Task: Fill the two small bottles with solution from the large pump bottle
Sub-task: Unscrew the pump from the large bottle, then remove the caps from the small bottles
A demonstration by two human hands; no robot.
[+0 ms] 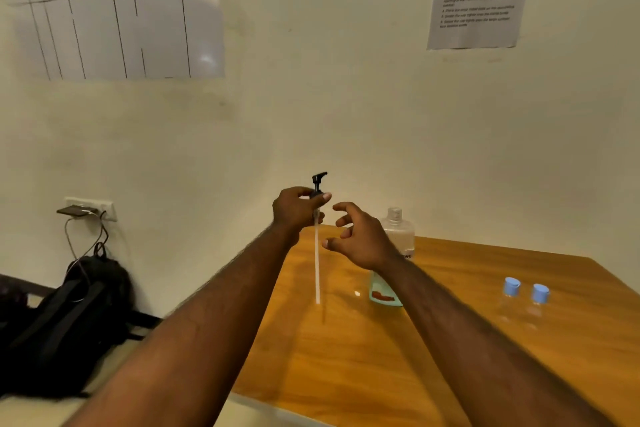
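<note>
My left hand point(298, 210) pinches the black pump head point(319, 182) at its collar and holds it above the table. Its long white dip tube point(317, 267) hangs straight down, the tip just over the wood. My right hand point(356, 236) hovers beside it with fingers spread and loosely curled, holding nothing. Behind my right hand stands the large clear bottle point(398, 232), its neck uncapped, partly hidden by my wrist. Two small clear bottles with blue caps point(512, 298) point(539, 305) stand upright side by side at the table's right.
The wooden table point(433, 357) runs from the centre to the right; its left edge drops to the floor. A black backpack point(69, 322) lies on the floor at left, below a wall socket with a cable. Papers hang on the wall behind.
</note>
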